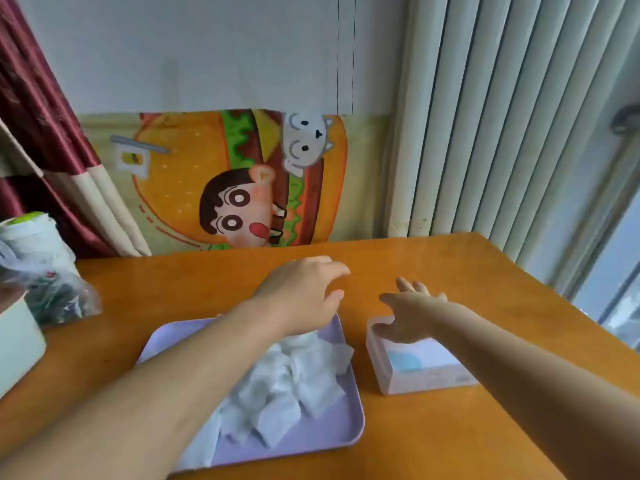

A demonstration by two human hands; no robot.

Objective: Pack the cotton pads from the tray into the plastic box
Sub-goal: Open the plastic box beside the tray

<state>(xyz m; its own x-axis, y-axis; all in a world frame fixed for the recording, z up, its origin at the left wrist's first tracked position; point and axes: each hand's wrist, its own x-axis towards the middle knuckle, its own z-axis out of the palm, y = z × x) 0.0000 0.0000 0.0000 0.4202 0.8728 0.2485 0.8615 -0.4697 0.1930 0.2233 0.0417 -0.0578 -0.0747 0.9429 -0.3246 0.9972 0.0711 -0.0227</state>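
Note:
A lilac tray [322, 434] lies on the wooden table and carries a loose pile of white square cotton pads [294, 382]. To its right stands a clear plastic box [419, 368] with a white and blue label, its lid on. My left hand [304, 292] hovers over the tray's far edge with relaxed, slightly bent fingers and holds nothing. My right hand [408, 313] reaches over the far end of the box, fingers spread, the thumb near the lid; whether it touches the lid I cannot tell.
A white bag and a crinkled plastic bag [45, 282] sit at the table's left edge beside a pale box [17, 344]. A cartoon poster [242, 181] leans on the wall behind. A radiator [502, 116] and window stand to the right.

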